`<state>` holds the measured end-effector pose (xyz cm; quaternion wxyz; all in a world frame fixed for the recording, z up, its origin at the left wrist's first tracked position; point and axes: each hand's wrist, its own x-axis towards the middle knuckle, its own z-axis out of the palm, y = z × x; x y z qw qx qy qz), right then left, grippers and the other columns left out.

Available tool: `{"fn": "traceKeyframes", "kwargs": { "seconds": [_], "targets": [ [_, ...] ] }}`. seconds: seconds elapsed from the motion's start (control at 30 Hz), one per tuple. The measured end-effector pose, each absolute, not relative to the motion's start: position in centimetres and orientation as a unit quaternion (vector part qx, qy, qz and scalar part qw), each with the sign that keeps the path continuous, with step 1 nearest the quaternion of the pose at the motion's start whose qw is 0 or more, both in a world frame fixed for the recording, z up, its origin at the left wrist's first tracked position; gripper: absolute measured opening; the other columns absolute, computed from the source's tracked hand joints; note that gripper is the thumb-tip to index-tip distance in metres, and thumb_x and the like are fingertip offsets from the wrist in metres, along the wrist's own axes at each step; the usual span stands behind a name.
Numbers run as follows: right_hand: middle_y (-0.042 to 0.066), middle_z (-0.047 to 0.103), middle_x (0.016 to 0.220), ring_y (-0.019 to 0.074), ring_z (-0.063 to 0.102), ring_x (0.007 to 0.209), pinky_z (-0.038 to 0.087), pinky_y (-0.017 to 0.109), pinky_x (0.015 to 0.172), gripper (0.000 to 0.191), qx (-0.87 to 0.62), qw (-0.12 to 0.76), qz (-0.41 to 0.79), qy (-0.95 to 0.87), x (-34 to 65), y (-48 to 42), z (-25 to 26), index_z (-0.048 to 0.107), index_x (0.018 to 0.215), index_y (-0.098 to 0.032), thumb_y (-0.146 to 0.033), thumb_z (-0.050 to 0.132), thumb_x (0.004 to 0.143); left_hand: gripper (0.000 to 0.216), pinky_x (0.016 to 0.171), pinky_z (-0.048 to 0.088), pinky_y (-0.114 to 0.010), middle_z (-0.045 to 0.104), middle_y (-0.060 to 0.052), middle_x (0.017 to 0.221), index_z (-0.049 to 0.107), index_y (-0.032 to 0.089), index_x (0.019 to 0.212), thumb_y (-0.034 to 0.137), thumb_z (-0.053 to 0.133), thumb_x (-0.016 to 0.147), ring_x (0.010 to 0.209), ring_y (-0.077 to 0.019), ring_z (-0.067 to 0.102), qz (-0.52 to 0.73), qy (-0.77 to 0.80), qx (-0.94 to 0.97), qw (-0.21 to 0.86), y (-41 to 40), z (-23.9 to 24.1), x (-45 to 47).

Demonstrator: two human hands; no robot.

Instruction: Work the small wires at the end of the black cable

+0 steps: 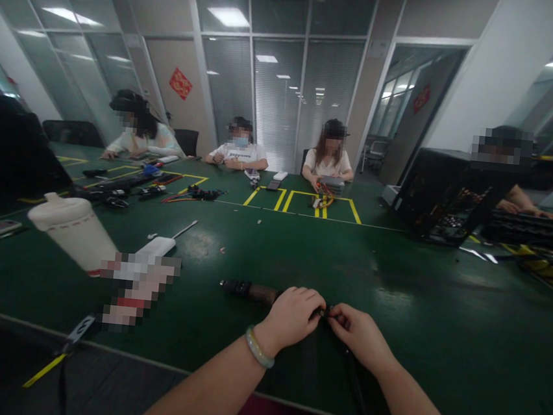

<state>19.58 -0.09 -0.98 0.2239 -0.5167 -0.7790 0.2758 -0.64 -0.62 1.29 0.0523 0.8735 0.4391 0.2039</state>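
Note:
A dark corded electric screwdriver (261, 294) lies across the green table, its tip to the left. My left hand (296, 307), with a bangle at the wrist, is closed round its rear end. My right hand (355, 329) pinches with thumb and forefinger right beside it, where a black cord (361, 395) meets the tool. The cord runs down from there over the table's near edge. My fingers cover most of the joint, so whether the plug is in or out does not show.
Left of my hands stand a white lidded cup (76, 230) and a white box-like device (152, 248). Cables and connectors (116, 192) lie at the far left, beyond a dark monitor-like shape (13, 149). Several people sit opposite. A black computer case (434, 190) stands far right.

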Motion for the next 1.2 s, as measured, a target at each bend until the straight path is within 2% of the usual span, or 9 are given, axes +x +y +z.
{"fn": "traceKeyframes", "kwargs": {
  "seconds": [0.17,0.5,0.93,1.2],
  "targets": [
    [-0.003,0.061,0.067,0.0131,0.054,0.058,0.035,0.023,0.056,0.011,-0.52,0.228,0.272,-0.777,19.6,0.06,-1.29,0.062,0.086,-0.022,-0.03,0.055,0.085,0.018,0.086,0.039,-0.032,0.062,0.0,0.102,0.055,0.022,0.103,0.019,0.059,0.085,0.097,-0.0178,0.056,0.213,0.45,0.865,0.058,-0.65,1.33,-0.55],
    [-0.003,0.062,0.067,0.0127,0.055,0.059,0.035,0.023,0.056,0.012,-0.519,0.229,0.276,-0.776,19.46,-0.03,-0.95,0.063,0.086,-0.022,-0.029,0.054,0.085,0.008,0.085,0.038,-0.031,0.062,-0.001,0.099,0.056,0.021,0.093,0.02,0.058,0.086,0.095,-0.018,0.056,0.215,0.455,0.86,0.079,-0.63,1.22,-0.57],
    [-0.003,0.062,0.067,0.0129,0.055,0.058,0.036,0.023,0.055,0.011,-0.521,0.228,0.286,-0.771,19.51,-0.05,-1.1,0.063,0.086,-0.021,-0.028,0.054,0.085,0.013,0.084,0.039,-0.031,0.062,-0.001,0.099,0.056,0.022,0.1,0.02,0.057,0.087,0.094,-0.0179,0.056,0.227,0.455,0.858,0.079,-0.7,1.19,-0.49],
    [-0.004,0.059,0.064,0.0119,0.053,0.056,0.034,0.022,0.055,0.009,-0.518,0.237,0.266,-0.778,19.66,0.13,-1.62,0.063,0.085,-0.021,-0.027,0.056,0.084,0.01,0.082,0.039,-0.032,0.062,-0.001,0.095,0.056,0.021,0.093,0.019,0.06,0.084,0.092,-0.0186,0.056,0.227,0.455,0.858,0.07,-0.62,1.03,-0.44]
  ]
}}
